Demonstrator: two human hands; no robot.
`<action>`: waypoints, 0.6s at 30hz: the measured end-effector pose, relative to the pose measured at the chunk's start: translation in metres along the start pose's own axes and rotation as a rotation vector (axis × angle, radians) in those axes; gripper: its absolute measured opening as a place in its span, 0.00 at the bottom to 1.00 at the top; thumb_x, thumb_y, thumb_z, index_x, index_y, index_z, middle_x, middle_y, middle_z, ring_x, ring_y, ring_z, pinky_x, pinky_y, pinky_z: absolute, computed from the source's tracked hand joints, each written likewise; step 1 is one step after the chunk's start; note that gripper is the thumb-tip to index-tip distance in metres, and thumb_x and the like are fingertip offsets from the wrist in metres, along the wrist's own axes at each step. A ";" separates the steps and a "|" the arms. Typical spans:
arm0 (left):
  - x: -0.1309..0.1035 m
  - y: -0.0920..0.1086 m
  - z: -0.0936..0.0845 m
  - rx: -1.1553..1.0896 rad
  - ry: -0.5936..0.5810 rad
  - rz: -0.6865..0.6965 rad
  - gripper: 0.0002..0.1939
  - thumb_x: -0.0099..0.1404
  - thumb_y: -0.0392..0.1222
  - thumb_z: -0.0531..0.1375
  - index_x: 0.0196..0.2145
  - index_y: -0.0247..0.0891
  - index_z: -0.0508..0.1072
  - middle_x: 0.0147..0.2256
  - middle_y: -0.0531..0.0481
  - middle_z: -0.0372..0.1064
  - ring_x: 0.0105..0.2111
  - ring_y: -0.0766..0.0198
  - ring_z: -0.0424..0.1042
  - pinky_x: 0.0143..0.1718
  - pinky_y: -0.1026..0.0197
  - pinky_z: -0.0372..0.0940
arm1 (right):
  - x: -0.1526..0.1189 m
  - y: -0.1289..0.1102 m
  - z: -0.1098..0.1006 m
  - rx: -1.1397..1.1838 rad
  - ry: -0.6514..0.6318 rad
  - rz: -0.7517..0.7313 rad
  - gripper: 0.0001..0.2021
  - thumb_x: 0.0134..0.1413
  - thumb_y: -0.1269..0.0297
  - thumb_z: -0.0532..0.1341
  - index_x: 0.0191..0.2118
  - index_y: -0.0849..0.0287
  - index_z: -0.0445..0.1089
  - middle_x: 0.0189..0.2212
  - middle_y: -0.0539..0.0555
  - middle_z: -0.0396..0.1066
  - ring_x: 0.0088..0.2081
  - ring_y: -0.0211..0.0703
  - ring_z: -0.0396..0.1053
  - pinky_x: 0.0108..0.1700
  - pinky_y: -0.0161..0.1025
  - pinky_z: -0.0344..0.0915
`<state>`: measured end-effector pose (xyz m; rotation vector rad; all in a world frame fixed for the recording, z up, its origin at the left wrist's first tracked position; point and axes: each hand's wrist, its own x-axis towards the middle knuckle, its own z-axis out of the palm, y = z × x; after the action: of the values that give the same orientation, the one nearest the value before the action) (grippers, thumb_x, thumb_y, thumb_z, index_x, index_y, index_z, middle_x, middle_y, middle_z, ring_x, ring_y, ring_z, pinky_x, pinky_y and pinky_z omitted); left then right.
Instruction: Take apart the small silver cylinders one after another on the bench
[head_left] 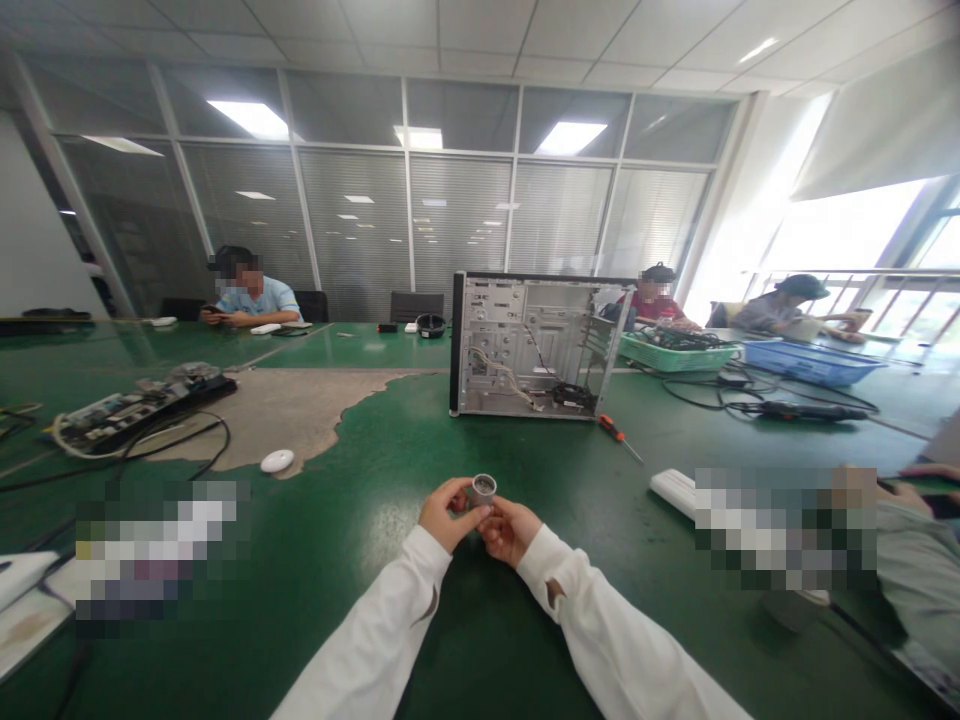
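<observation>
A small, grey, round container [484, 486] with a pale rim stands between my hands over the green table; small dark bits show inside, too small to name. My left hand [448, 512] grips its left side, thumb across the front. On the other side my right hand [511, 532] closes its fingers against the container's lower right. Beyond them, an opened computer case [536, 345] stands upright, its bare metal inside and some cables showing. An orange-handled screwdriver [616, 433] lies beside the case's lower right corner.
A white oval object [277, 461] lies left, near the torn grey patch [270, 410]. Circuit parts and cables [146, 405] sit farther left. Green [675, 354] and blue baskets [810, 362] stand at right. Several people sit around the table; one sleeve [919, 570] is close at right.
</observation>
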<state>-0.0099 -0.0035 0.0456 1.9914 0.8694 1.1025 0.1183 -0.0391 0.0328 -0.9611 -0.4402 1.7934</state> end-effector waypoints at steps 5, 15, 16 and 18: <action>0.000 0.003 0.000 -0.003 0.017 0.074 0.13 0.44 0.41 0.61 0.31 0.38 0.68 0.33 0.49 0.63 0.34 0.62 0.64 0.30 0.64 0.60 | -0.002 0.003 0.003 0.007 -0.082 0.097 0.18 0.51 0.57 0.48 0.21 0.66 0.62 0.13 0.54 0.65 0.13 0.29 0.59 0.13 0.24 0.51; 0.001 -0.002 0.003 -0.085 0.024 -0.070 0.13 0.47 0.41 0.59 0.32 0.36 0.65 0.31 0.49 0.68 0.34 0.62 0.67 0.36 0.60 0.60 | -0.004 0.002 0.003 -0.013 -0.156 0.180 0.20 0.52 0.58 0.45 0.23 0.68 0.64 0.15 0.57 0.67 0.14 0.30 0.60 0.14 0.24 0.53; 0.002 -0.003 0.003 -0.112 0.031 -0.084 0.14 0.47 0.42 0.59 0.32 0.36 0.64 0.31 0.48 0.68 0.34 0.62 0.67 0.35 0.61 0.60 | -0.003 0.002 0.002 -0.007 -0.177 0.187 0.20 0.52 0.57 0.45 0.24 0.69 0.64 0.15 0.57 0.67 0.14 0.30 0.60 0.14 0.24 0.53; 0.003 -0.007 0.004 -0.170 0.045 -0.114 0.16 0.47 0.42 0.59 0.34 0.36 0.63 0.33 0.47 0.68 0.34 0.62 0.67 0.35 0.61 0.60 | -0.002 0.003 0.001 0.011 -0.216 0.201 0.21 0.52 0.55 0.45 0.26 0.71 0.65 0.16 0.57 0.67 0.14 0.30 0.60 0.15 0.24 0.54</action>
<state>-0.0067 0.0012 0.0397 1.7626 0.8715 1.1214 0.1163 -0.0423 0.0323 -0.8300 -0.4809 2.0917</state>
